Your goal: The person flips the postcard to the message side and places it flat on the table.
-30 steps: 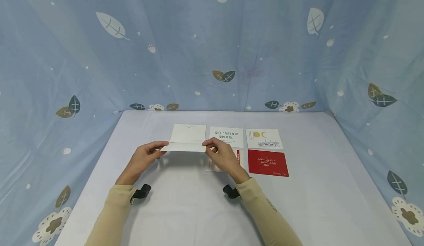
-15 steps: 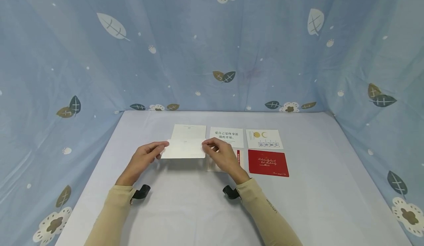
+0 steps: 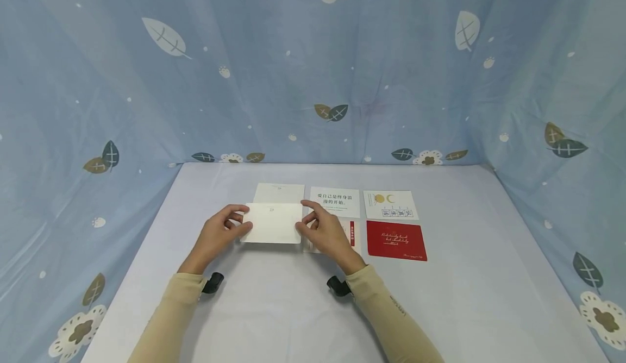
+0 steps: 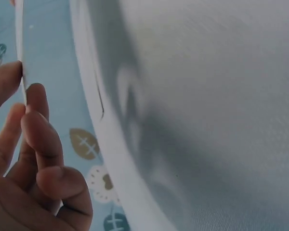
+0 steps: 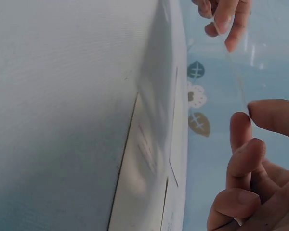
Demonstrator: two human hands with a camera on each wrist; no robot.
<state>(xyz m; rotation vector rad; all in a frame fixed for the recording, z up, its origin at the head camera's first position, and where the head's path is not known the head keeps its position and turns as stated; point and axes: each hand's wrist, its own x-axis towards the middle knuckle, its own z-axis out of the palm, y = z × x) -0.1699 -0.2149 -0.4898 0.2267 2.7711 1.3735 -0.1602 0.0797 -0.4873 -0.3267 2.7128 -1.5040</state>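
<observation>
A blank-looking cream card (image 3: 271, 224) with a tiny mark near its top edge is held up between both hands, above the table. My left hand (image 3: 217, 235) pinches its left edge, thumb in front and fingers behind. At the opposite edge, my right hand (image 3: 326, 235) pinches it the same way. In the left wrist view the card (image 4: 20, 43) appears edge-on, thin, between thumb and fingers. Behind it a similar pale card (image 3: 280, 192) lies on the table, its lower part hidden. My right hand partly covers a card with a red strip (image 3: 352, 232).
To the right lie a white card with Chinese lettering (image 3: 335, 200), a card with a yellow sun and moon (image 3: 389, 205) and a red card (image 3: 396, 241). They rest on a white-covered table (image 3: 293, 308). A blue patterned curtain (image 3: 274, 69) hangs behind.
The held card has tilted from nearly flat to facing me, its lower edge moving down in the view. Both thumbs have come round onto its front face. The cards on the table have not moved.
</observation>
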